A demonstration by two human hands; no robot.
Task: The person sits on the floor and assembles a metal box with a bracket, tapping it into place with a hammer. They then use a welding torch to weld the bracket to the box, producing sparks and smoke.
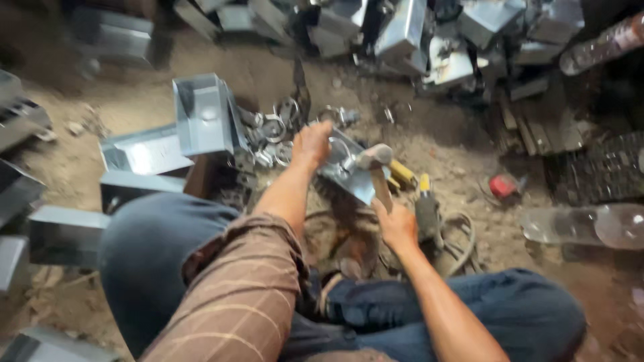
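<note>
Silver-grey sheet-metal box (pixel 203 115), brown plaid sleeve (pixel 241 295), blue jeans (pixel 154 248), yellow-handled tools (pixel 402 173), red cap (pixel 502 186).

A rough metalworking workshop: bare dirt floor (pixel 429 144) strewn with folded sheet-metal boxes (pixel 201 114), a pile of metal rings (pixel 272 131), a wooden-handled hammer (pixel 376 167), yellow-handled tools (pixel 402 173) and empty plastic bottles (pixel 583 226).

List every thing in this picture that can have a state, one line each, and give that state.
Left hand: pressed on the metal piece, holding it.
Right hand: closed round the hammer handle.
Hammer: raised, head above the piece.
Metal piece: tilted.
Metal box: open side towards the camera.
Plastic bottle: lying on its side.
</note>
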